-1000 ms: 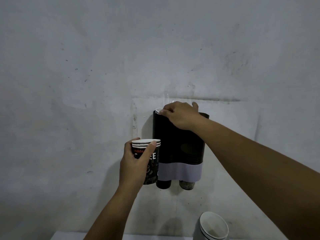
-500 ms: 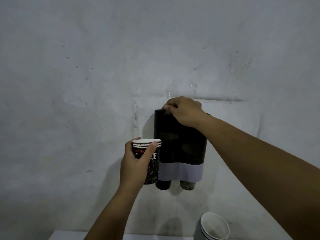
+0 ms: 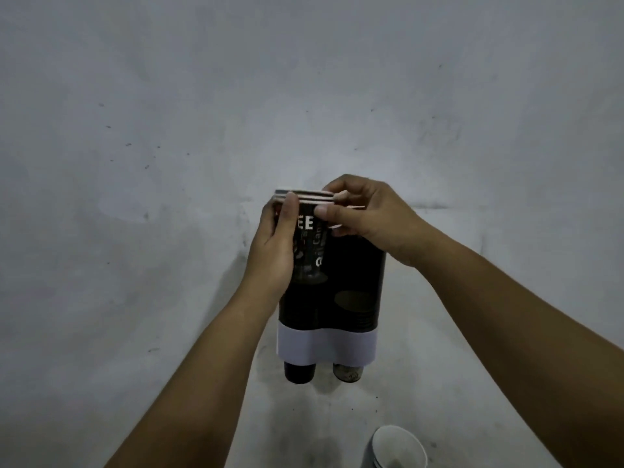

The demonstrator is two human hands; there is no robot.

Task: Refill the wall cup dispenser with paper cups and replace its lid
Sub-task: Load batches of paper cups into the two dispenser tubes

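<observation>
While both forearms reach up from the bottom of the view toward a grey, scuffed wall (image 3: 169,130), a short nested stack of paper cups (image 3: 309,238) is held upright in front of the top left part of a wall-mounted cup dispenser (image 3: 351,282). The left hand (image 3: 273,244) wraps the stack from its left side: the thumb lies up the front of the cups and ends just under the white rolled rims, while the other fingers (image 3: 270,214) curl round the far side, mostly hidden. The right hand (image 3: 368,217) comes in from the right at rim height, its thumb and fingertips closed in a pinch on the right edge of the topmost rims, the thumb touching the dark printed cup wall just below them. The cups carry white lettering on a dark ground, partly covered by the left thumb. The dispenser is a dark double tube with a white band (image 3: 326,346) around its lower part; two cup bottoms poke out beneath the band, a dark one (image 3: 300,373) on the left and a lighter one (image 3: 348,373) on the right. At the lower right edge, well apart from the hands, another stack of cups (image 3: 398,447) shows its open white mouth.
</observation>
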